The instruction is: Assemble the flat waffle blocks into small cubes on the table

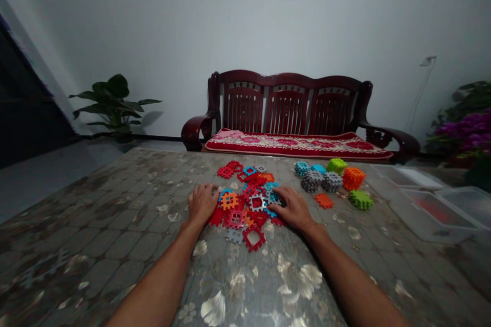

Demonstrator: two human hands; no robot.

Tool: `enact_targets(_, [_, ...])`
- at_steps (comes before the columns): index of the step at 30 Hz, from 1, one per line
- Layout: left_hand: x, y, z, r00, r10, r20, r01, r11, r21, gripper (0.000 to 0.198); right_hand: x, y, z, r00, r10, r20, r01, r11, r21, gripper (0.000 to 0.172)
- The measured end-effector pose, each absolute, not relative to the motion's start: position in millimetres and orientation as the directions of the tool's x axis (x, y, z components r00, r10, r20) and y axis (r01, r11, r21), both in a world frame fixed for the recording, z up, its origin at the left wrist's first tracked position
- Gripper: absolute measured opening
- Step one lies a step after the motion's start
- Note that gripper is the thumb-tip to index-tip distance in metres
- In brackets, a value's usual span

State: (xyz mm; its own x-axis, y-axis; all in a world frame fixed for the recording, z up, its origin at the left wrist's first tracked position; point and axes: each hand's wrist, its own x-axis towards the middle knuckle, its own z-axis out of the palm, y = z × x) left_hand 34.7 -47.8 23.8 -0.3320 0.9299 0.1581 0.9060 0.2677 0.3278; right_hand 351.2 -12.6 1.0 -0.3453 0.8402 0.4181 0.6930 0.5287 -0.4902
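Observation:
A loose pile of interlocking plastic tiles with notched edges lies in the middle of the table. In it are a red frame tile [254,238], an orange lattice tile [229,201], a grey-white frame tile [257,203] and several blue ones. My left hand [203,206] rests against the pile's left side, fingers extended and slightly curved, with nothing seen in its grasp. At the right side, my right hand [293,208] touches grey and blue tiles [272,195], its thumb spread away from its fingers.
Sorted stacks stand right of the pile: grey tiles [312,181], orange tiles [353,178] and green tiles [360,200]. A single orange tile [324,201] lies before them. Clear plastic boxes [429,214] sit at the right edge. Beyond the table [115,245] is a wooden bench [287,107].

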Motion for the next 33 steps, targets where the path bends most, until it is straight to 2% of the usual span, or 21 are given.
enact_targets(7, [32.1, -44.2, 16.0, -0.318, 0.925, 0.207, 0.919, 0.247, 0.309, 0.038, 353.1, -9.0, -5.2, -0.278, 0.842, 0.461, 0.658, 0.517, -0.548, 0.049])
enact_targets(12, [32.9, -44.6, 17.8, -0.318, 0.928, 0.192, 0.92, 0.254, 0.299, 0.038, 356.8, -2.7, -14.5, -0.152, 0.879, 0.451, 0.556, 0.454, -0.696, 0.055])
enact_targets(17, [34.6, -45.9, 20.2, -0.312, 0.932, 0.184, 0.921, 0.249, 0.3, 0.039, 356.6, 1.4, -19.0, -0.195, 0.882, 0.43, 0.47, 0.469, -0.748, 0.063])
enact_targets(24, [34.5, -46.0, 18.5, -0.317, 0.929, 0.193, 0.916, 0.248, 0.314, 0.04, 356.4, -0.6, -15.6, -0.202, 0.885, 0.42, 0.527, 0.46, -0.714, 0.067])
enact_targets(33, [34.1, -45.4, 17.3, -0.306, 0.933, 0.191, 0.92, 0.238, 0.311, 0.04, 347.2, -10.9, -2.2, -0.169, 0.892, 0.419, 0.745, 0.393, -0.538, 0.073])
